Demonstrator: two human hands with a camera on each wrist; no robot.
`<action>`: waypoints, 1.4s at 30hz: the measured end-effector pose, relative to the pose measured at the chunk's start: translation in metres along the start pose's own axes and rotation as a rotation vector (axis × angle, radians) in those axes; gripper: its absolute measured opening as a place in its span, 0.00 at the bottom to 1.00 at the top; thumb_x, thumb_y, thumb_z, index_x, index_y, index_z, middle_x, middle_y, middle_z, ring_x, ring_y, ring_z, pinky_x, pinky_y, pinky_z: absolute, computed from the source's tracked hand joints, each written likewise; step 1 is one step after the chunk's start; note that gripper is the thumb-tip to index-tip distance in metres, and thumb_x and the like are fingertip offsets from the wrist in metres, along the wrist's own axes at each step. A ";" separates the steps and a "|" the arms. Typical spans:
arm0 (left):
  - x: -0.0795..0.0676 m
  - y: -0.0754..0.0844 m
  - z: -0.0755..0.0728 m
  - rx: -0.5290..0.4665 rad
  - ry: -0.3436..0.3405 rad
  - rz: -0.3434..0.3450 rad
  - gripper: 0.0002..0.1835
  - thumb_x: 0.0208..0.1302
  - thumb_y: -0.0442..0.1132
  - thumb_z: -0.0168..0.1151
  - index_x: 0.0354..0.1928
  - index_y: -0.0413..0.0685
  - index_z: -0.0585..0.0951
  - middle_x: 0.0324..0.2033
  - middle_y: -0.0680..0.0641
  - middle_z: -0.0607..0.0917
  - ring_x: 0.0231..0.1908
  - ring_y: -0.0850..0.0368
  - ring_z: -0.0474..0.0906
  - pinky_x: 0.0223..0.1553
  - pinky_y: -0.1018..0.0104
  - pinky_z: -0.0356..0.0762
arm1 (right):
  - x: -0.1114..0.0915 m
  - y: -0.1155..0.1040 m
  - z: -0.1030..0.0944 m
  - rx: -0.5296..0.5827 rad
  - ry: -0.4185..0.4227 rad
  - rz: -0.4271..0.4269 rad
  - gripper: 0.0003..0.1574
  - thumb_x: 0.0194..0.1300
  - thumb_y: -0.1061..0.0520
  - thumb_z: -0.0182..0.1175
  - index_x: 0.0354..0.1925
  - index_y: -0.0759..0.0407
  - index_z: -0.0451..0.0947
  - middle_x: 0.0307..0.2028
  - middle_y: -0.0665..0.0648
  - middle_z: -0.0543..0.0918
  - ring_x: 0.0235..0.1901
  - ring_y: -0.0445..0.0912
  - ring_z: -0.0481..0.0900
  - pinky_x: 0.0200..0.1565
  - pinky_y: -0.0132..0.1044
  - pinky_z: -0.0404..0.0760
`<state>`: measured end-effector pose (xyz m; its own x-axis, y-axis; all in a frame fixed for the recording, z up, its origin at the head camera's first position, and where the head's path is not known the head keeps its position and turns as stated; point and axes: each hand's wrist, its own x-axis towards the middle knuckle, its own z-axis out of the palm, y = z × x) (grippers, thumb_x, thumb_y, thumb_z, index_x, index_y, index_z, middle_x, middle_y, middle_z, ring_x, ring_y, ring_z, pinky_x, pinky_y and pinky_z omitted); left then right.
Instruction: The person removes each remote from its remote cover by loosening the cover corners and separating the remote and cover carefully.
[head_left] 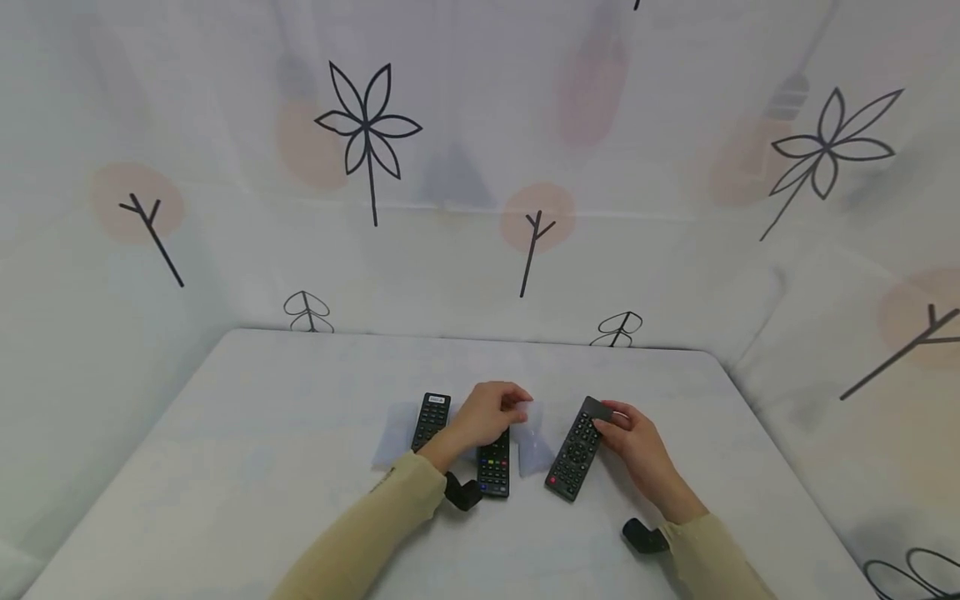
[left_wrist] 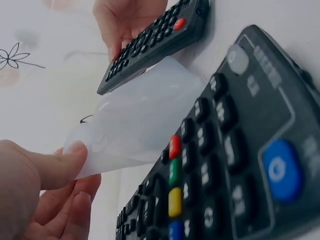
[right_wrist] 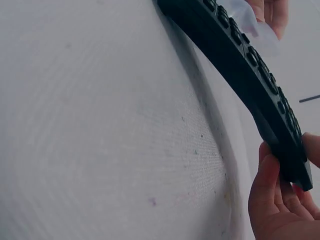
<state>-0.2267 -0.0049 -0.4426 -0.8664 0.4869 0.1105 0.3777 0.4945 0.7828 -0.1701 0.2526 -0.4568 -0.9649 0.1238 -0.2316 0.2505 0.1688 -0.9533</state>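
Observation:
My left hand (head_left: 487,412) pinches the upper edge of a translucent plastic sleeve (head_left: 533,450) between thumb and fingers; the left wrist view shows the sleeve (left_wrist: 145,115) hanging flat and soft from them. My right hand (head_left: 637,446) grips the far end of a black remote control (head_left: 576,454) with a red button at its near end. In the right wrist view this remote (right_wrist: 240,75) slants up from the fingertips, thumb on the button side. Below my left hand lies a second remote (head_left: 493,475) with coloured buttons, its far end hidden by the hand.
Left of my left hand, a third remote (head_left: 431,418) lies partly over another translucent sleeve (head_left: 394,437), its lower end near my forearm. Black camera mounts (head_left: 643,536) stick out from both wrists. A patterned cloth (head_left: 450,267) stands behind the white table (head_left: 225,500).

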 end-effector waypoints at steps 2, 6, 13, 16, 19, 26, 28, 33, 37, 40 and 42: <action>0.001 0.001 0.001 0.004 -0.008 0.007 0.11 0.67 0.36 0.66 0.50 0.49 0.85 0.42 0.53 0.86 0.42 0.62 0.80 0.46 0.67 0.77 | 0.000 -0.001 -0.001 -0.003 -0.002 -0.002 0.36 0.73 0.60 0.56 0.72 0.69 0.55 0.68 0.73 0.65 0.65 0.58 0.68 0.57 0.38 0.76; 0.003 0.002 0.004 0.048 0.003 0.023 0.12 0.67 0.36 0.65 0.52 0.51 0.85 0.43 0.54 0.85 0.41 0.63 0.78 0.42 0.69 0.76 | 0.002 -0.002 -0.002 -0.034 -0.005 -0.017 0.35 0.73 0.60 0.55 0.72 0.68 0.58 0.69 0.71 0.63 0.65 0.57 0.67 0.59 0.39 0.74; 0.005 0.005 0.006 0.114 0.035 0.032 0.13 0.66 0.38 0.67 0.52 0.49 0.85 0.40 0.52 0.80 0.39 0.62 0.76 0.41 0.68 0.74 | 0.007 -0.002 -0.002 -0.104 0.005 -0.022 0.32 0.74 0.59 0.54 0.73 0.62 0.62 0.71 0.68 0.61 0.65 0.56 0.65 0.66 0.51 0.66; 0.005 0.006 0.005 0.113 0.036 0.017 0.15 0.66 0.39 0.67 0.54 0.48 0.84 0.43 0.51 0.80 0.41 0.61 0.77 0.43 0.67 0.75 | 0.008 -0.002 0.001 -0.116 0.005 -0.022 0.33 0.74 0.58 0.55 0.73 0.62 0.62 0.70 0.69 0.62 0.64 0.57 0.66 0.65 0.52 0.67; 0.004 0.005 0.004 0.101 0.028 0.012 0.16 0.66 0.39 0.67 0.55 0.47 0.84 0.45 0.51 0.81 0.43 0.60 0.78 0.45 0.66 0.75 | 0.009 -0.001 0.004 -0.109 0.005 -0.015 0.34 0.72 0.58 0.56 0.73 0.61 0.62 0.69 0.69 0.63 0.63 0.57 0.68 0.63 0.52 0.69; -0.003 0.005 -0.001 0.068 0.009 0.000 0.18 0.65 0.40 0.68 0.56 0.49 0.83 0.48 0.52 0.83 0.47 0.57 0.80 0.48 0.63 0.76 | 0.009 0.003 0.008 -0.091 -0.009 -0.020 0.35 0.68 0.61 0.59 0.71 0.63 0.64 0.66 0.69 0.67 0.58 0.54 0.72 0.54 0.39 0.76; -0.005 0.005 -0.003 0.052 0.002 -0.005 0.19 0.65 0.40 0.68 0.57 0.49 0.82 0.49 0.52 0.83 0.49 0.56 0.80 0.49 0.61 0.76 | 0.009 0.003 0.010 -0.100 -0.002 -0.027 0.35 0.68 0.61 0.60 0.70 0.64 0.64 0.65 0.70 0.68 0.57 0.55 0.73 0.53 0.38 0.77; -0.008 0.003 -0.008 0.012 -0.018 -0.012 0.21 0.66 0.41 0.68 0.60 0.50 0.81 0.52 0.53 0.83 0.52 0.55 0.79 0.53 0.59 0.75 | 0.009 0.001 0.017 -0.117 0.024 -0.040 0.34 0.67 0.60 0.62 0.69 0.64 0.67 0.64 0.71 0.70 0.59 0.58 0.74 0.57 0.46 0.76; -0.009 -0.002 -0.011 -0.014 -0.034 0.005 0.21 0.66 0.41 0.67 0.60 0.50 0.80 0.53 0.54 0.84 0.52 0.56 0.80 0.54 0.59 0.75 | 0.009 0.000 0.022 -0.151 0.052 -0.050 0.33 0.67 0.61 0.61 0.68 0.64 0.67 0.63 0.71 0.72 0.59 0.59 0.74 0.58 0.50 0.75; -0.009 -0.006 -0.013 -0.033 -0.041 0.029 0.21 0.66 0.41 0.67 0.60 0.49 0.80 0.53 0.53 0.84 0.51 0.57 0.80 0.53 0.60 0.75 | 0.007 -0.001 0.025 -0.193 0.080 -0.057 0.32 0.67 0.62 0.60 0.68 0.64 0.68 0.61 0.71 0.74 0.58 0.59 0.75 0.58 0.51 0.75; -0.010 -0.009 -0.013 -0.045 -0.043 0.045 0.21 0.66 0.41 0.67 0.60 0.49 0.80 0.53 0.52 0.84 0.51 0.57 0.81 0.53 0.60 0.75 | 0.005 -0.001 0.027 -0.213 0.099 -0.061 0.31 0.67 0.63 0.60 0.67 0.65 0.69 0.60 0.71 0.75 0.58 0.60 0.75 0.58 0.51 0.75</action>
<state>-0.2257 -0.0238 -0.4423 -0.8336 0.5390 0.1210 0.4006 0.4391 0.8042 -0.1778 0.2265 -0.4624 -0.9689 0.2007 -0.1447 0.2131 0.3799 -0.9001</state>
